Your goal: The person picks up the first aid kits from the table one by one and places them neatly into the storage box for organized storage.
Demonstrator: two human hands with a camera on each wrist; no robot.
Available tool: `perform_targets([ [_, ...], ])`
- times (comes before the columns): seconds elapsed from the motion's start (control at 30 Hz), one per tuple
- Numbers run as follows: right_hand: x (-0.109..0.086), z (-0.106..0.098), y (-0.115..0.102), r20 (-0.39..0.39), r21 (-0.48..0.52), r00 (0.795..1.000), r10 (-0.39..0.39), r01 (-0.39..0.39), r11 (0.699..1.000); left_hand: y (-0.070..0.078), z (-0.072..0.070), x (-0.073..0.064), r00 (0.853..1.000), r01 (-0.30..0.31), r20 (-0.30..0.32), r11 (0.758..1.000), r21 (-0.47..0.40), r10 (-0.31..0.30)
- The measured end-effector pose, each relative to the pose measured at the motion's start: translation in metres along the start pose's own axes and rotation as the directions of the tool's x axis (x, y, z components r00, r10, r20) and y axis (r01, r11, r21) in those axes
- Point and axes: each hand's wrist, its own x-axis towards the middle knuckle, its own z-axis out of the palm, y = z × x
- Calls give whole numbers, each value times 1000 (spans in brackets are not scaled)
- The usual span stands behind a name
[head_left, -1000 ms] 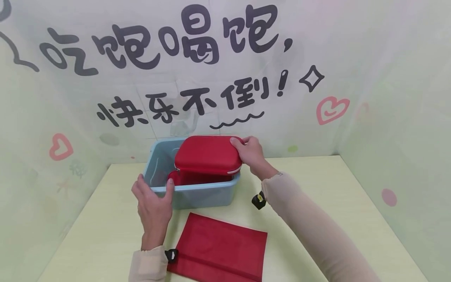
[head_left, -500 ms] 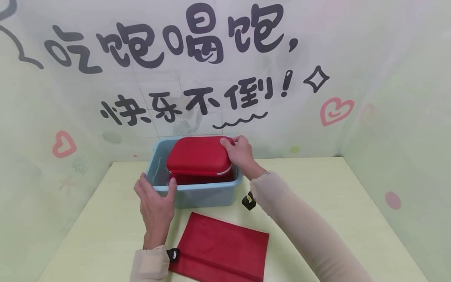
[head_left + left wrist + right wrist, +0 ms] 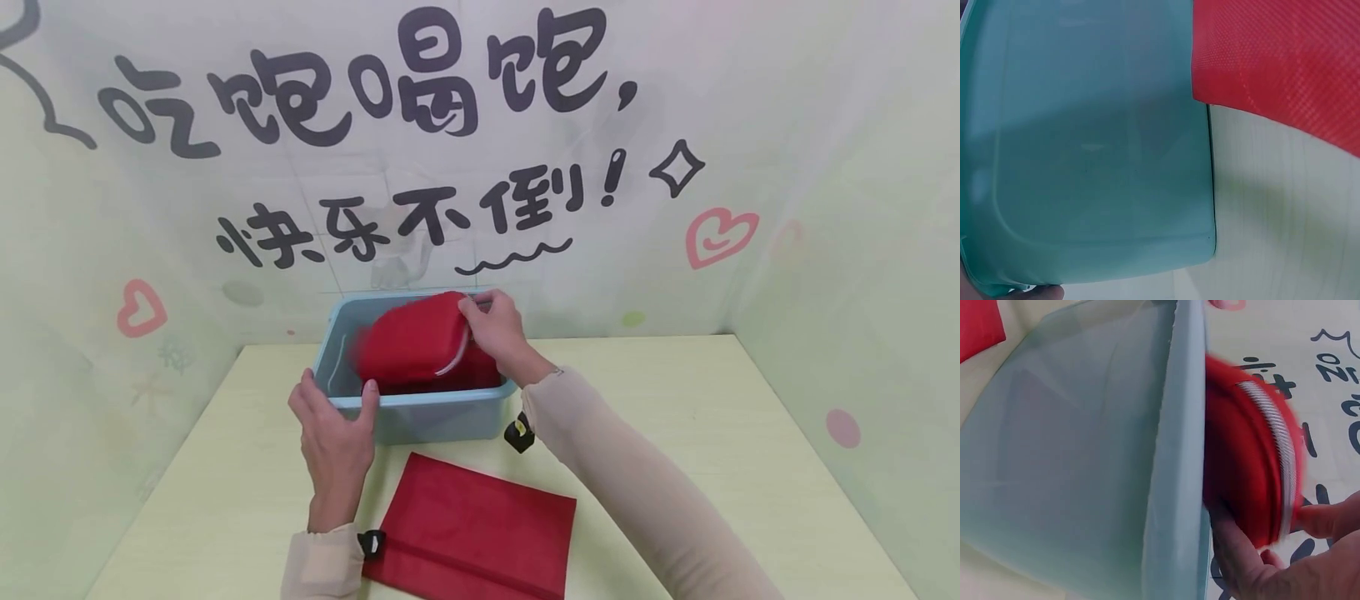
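Right hand [image 3: 498,327] pinches the right end of a red zippered case [image 3: 411,340], thumb on top; case sits tilted within the blue plastic bin [image 3: 442,422], just left of that hand, left end blurred. Left hand [image 3: 336,440] grips the bin's near-left corner, thumb at the front rim. More red shows in the bin below the right hand, can't tell what. Red textured fabric piece [image 3: 480,523] lies flat on the table [image 3: 675,400], between the forearms.
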Motion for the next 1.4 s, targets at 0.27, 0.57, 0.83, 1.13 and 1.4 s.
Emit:
perform_targets([
  [0.27, -4, -8, -3, 100, 52, 994, -32, 27, 998, 0, 0, 0, 1000, -5, -2, 1000, -15, 5],
  [0.57, -3, -22, -1, 89, 23, 995, -41, 39, 999, 0, -1, 0, 1000, 10, -1, 1000, -4, -10],
  [0.83, -5, -42, 5, 67, 29, 997, -48, 46, 999, 0, 0, 0, 1000, 14, 4, 1000, -3, -14],
  [1.13, -8, -64, 18, 68, 5, 997, -48, 47, 999, 1, 0, -2, 1000, 24, 15, 1000, -9, -24],
  [1.4, -12, -84, 43, 65, -12, 998, -12, 13, 1000, 2, 1, -4, 1000, 26, 14, 1000, -6, -26],
])
